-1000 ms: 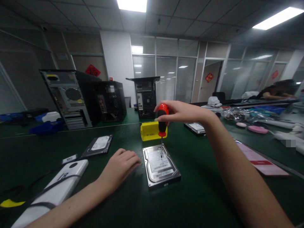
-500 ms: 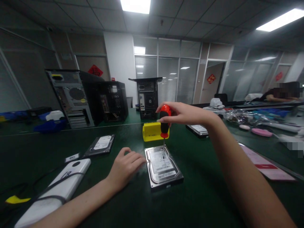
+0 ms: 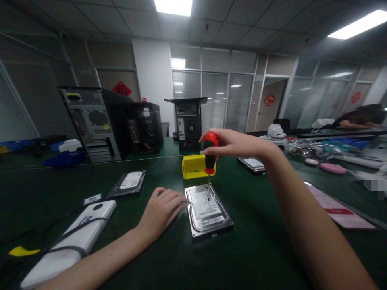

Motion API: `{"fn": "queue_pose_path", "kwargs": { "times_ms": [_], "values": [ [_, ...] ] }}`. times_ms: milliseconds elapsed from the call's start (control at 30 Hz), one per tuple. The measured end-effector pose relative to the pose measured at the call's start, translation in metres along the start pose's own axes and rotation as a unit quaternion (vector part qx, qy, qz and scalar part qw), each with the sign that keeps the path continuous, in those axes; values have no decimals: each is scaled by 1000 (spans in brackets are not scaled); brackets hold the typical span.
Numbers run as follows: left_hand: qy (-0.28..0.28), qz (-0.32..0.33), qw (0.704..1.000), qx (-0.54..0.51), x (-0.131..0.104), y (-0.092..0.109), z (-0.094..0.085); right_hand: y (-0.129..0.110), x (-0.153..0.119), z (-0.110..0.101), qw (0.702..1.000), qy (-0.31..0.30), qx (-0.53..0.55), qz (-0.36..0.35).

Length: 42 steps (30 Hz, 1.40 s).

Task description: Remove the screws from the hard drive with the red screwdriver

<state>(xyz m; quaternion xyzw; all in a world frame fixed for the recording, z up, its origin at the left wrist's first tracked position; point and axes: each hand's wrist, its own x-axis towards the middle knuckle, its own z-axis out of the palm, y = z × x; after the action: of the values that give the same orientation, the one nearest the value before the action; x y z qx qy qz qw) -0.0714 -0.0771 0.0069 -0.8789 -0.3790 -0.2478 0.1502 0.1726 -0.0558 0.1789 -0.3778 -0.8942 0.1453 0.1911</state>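
Note:
A silver hard drive lies label up on the green table. My right hand is closed around the red and black handle of a screwdriver. The screwdriver stands nearly upright, its tip on the drive's label area. My left hand rests on the table at the drive's left side, fingers stretched out and fingertips at its edge. Behind the drive sits a yellow plastic bin.
Other hard drives lie at left and right. A white power bank with a black cable is at front left. Computer cases stand behind. At right are a pink sheet and bagged parts; a person sits beyond.
My left fingertips have shifted slightly at the drive's left edge. The right hand and screwdriver stay almost in place.

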Motion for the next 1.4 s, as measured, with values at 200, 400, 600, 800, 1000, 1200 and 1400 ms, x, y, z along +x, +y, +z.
{"fn": "queue_pose_path", "kwargs": {
  "times_ms": [200,400,600,800,1000,1200,1400],
  "values": [
    [16,23,1000,-8,-2,0,2,0,0,0,1000,-1,12,2],
    [21,30,999,7,-2,0,3,0,0,1,1000,4,2,-3],
    [29,32,999,12,0,0,1,1,0,1,1000,8,-9,-13],
    [22,40,999,6,-1,-2,5,2,1,1,1000,8,-1,-16],
    [26,55,998,13,-1,-1,6,1,1,1,1000,12,-16,-11],
    [32,71,996,34,-1,-1,5,0,1,2,999,17,-24,-19],
    [60,96,992,52,-3,-4,9,0,1,2,999,17,-28,-18]
  ]
}}
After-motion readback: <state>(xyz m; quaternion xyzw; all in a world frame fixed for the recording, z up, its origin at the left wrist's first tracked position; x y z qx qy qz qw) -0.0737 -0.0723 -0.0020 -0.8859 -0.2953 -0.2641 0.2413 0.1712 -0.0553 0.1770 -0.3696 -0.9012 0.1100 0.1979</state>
